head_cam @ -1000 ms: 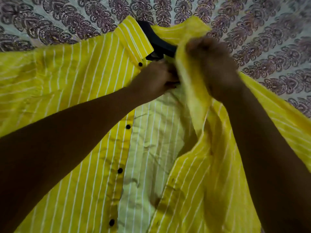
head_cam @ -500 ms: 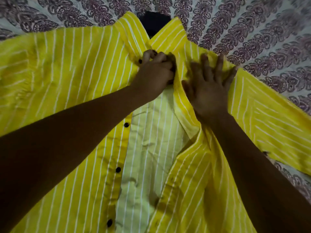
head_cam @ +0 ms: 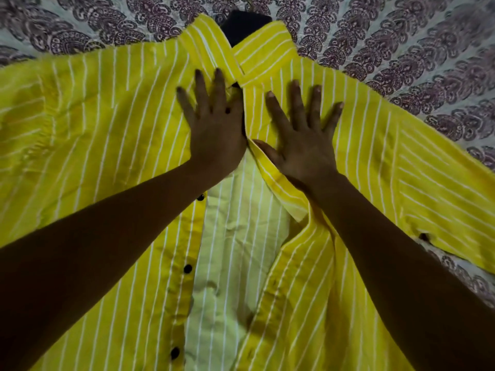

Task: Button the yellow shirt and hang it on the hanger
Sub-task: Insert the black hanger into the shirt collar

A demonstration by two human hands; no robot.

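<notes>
Both hands lie flat with fingers straight and spread, gripping nothing. The left hand (head_cam: 214,129) presses one front panel of the yellow shirt (head_cam: 107,129) and the right hand (head_cam: 302,140) the other, side by side with a narrow gap between them.
Shirt: white-striped, spread front-up beneath both palms.
Collar (head_cam: 262,49): just beyond the fingertips, points overlapping.
Fronts: gaping apart below the wrists, pale inner side showing.
Buttons (head_cam: 187,268): black, three visible, unfastened, along the edge by the left forearm.
Hanger (head_cam: 245,25): dark, part showing past the collar.
Patterned bedsheet (head_cam: 401,49): beyond both hands.
</notes>
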